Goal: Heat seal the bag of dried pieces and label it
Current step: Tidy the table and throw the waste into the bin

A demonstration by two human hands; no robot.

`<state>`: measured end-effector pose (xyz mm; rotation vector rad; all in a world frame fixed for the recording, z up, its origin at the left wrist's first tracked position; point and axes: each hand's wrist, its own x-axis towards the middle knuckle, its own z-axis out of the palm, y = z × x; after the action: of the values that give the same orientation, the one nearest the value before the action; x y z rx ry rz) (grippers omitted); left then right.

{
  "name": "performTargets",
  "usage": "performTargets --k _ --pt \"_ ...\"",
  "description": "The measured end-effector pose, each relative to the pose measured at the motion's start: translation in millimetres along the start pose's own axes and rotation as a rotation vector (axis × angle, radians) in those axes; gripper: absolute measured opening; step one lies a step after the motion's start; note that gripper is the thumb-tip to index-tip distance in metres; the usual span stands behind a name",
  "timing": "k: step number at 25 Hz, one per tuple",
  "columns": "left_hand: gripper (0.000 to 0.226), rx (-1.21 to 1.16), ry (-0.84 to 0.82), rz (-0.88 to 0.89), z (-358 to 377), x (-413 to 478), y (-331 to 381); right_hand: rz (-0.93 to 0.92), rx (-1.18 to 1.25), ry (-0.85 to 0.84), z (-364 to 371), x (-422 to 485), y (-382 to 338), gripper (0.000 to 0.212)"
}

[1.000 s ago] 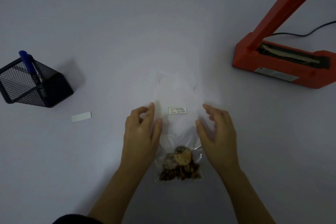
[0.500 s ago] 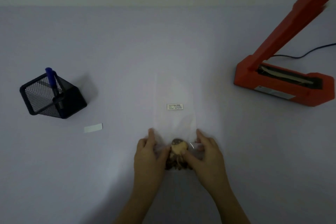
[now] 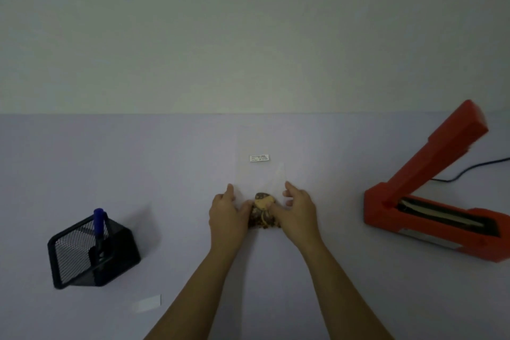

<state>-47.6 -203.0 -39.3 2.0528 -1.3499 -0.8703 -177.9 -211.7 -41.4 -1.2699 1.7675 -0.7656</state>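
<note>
Setting: pale lilac worktop (image 3: pixel 82 163) against a plain, dim wall; lighting is low.
Left hand (image 3: pixel 226 212): resting on the left side of the bag's filled end, thumb pressed in toward the contents, fingers curled against the film.
Right hand (image 3: pixel 298 207): mirrors it on the right side, closed in on the same lump of contents.
Bag (image 3: pixel 259 174): clear film pouch lying flat at centre, empty upper part stretching away from the person; its far end is too faint to judge whether it is sealed.
Dried pieces (image 3: pixel 263 211): brown and tan, bunched at the near end between both hands.
Label (image 3: pixel 259 158): small white strip already on the film, beyond the hands.
Handling: judged light, limp and slippery; contents brittle. Best held at the side edges, not by squeezing the pieces.
Heat sealer (image 3: pixel 430 218): orange, arm raised, well to the right.
Pen holder (image 3: pixel 91 251): black mesh, blue pen (image 3: pixel 98 222) inside, well to the left.
Paper slip (image 3: pixel 147 303): loose, near left.
</note>
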Motion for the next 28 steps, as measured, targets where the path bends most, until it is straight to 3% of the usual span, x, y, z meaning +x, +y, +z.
performTargets --k 6,10,14,16,18,19,21,24,28 --pt "0.057 0.036 -0.023 0.024 3.8 34.8 12.6 -0.013 -0.039 0.022 4.2 36.9 -5.5 0.067" --pt "0.037 0.088 -0.037 0.033 2.2 47.5 18.0 -0.019 -0.077 0.006 5.5 49.7 -7.6 0.068" --pt "0.063 0.233 -0.062 0.071 -13.2 33.9 25.6 -0.079 -0.241 0.116 3.4 35.8 -14.1 0.061" --pt "0.065 0.204 0.044 0.158 -37.4 9.2 27.1 -0.241 -0.317 0.220 12.7 10.6 -17.4 0.046" --pt "0.060 0.198 0.252 0.239 -70.1 -24.3 16.0 -0.429 -0.365 0.166 38.4 -29.3 -16.5 0.035" --pt "0.061 0.235 0.361 0.213 -86.3 -38.7 5.5 -0.511 -0.401 0.098 54.5 -48.5 -13.3 0.033" --pt "0.074 0.360 0.488 -0.013 -117.5 -60.5 -24.1 -0.603 -0.519 -0.031 85.6 -76.0 -3.3 0.039" --pt "0.099 0.354 0.449 -0.300 -147.2 -63.2 -64.0 -0.562 -0.690 -0.093 104.6 -81.0 7.5 0.054" --pt "0.098 0.133 0.424 -0.291 -151.7 -47.4 -85.5 -0.487 -0.769 -0.058 107.6 -79.0 12.8 0.063"
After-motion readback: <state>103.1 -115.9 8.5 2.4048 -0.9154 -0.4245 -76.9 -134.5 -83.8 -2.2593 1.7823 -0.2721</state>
